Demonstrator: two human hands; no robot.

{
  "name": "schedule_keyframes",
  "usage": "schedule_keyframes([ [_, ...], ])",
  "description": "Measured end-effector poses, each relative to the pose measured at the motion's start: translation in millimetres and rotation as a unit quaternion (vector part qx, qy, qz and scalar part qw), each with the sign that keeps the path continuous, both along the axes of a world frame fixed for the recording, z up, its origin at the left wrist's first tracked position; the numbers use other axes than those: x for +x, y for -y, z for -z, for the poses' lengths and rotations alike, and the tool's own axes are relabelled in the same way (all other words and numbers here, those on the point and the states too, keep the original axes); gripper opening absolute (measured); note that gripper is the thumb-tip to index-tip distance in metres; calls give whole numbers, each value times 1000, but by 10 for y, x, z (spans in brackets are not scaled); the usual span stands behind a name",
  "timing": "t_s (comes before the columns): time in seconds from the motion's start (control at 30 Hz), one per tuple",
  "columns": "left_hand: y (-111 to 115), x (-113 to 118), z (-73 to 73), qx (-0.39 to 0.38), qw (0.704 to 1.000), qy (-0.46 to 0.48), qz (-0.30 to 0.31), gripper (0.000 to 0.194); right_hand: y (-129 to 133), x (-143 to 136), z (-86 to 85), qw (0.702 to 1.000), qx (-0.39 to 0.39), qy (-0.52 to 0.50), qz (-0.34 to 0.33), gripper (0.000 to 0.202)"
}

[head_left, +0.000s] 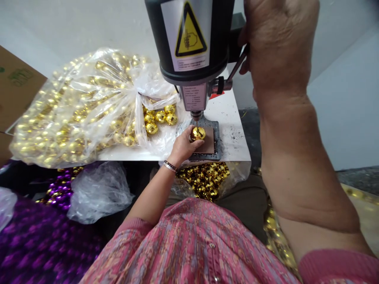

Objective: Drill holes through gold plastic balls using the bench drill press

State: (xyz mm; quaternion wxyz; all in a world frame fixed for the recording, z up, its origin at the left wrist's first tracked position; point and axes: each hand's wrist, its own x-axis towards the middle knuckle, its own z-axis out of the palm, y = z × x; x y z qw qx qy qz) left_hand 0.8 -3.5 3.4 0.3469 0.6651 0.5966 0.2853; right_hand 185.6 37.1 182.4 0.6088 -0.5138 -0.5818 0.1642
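Between the thumb and fingers of my left hand [185, 144] is a shiny gold faceted ball [197, 133]. It rests on a brown board [209, 142] lying on the drill press base [217, 134]. Straight above the ball, the drill bit [197, 123] points down and appears to meet its top. My right hand [280, 35] is raised close to the camera, beside the drill press [192, 43]. Its fingers are curled around the feed lever [240, 65], though most of them are hidden behind the hand.
A large clear bag [79, 106] of gold balls fills the table's left side, several loose gold balls [160, 116] at its mouth. Dark shavings dot the white table [233, 114]. Below its edge lies a bag of gold balls [207, 177]; purple balls [38, 240] are at lower left.
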Motion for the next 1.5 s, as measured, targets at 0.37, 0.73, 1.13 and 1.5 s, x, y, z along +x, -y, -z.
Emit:
schedule_keyframes([
  [0.37,48,51,21,-13,999,-45,-10,69,590,14,552,987,124,95,41,16],
  [0.73,52,40,97,8,1000,-24,-6,66,570,53,1046,950,264,154,71,11],
  [1.13,61,45,128,7,1000,-28,-5,62,560,6,1377,952,266,115,103,20],
  [1.5,19,60,143,0,1000,23,-21,56,444,34,1036,960,226,95,139,39],
])
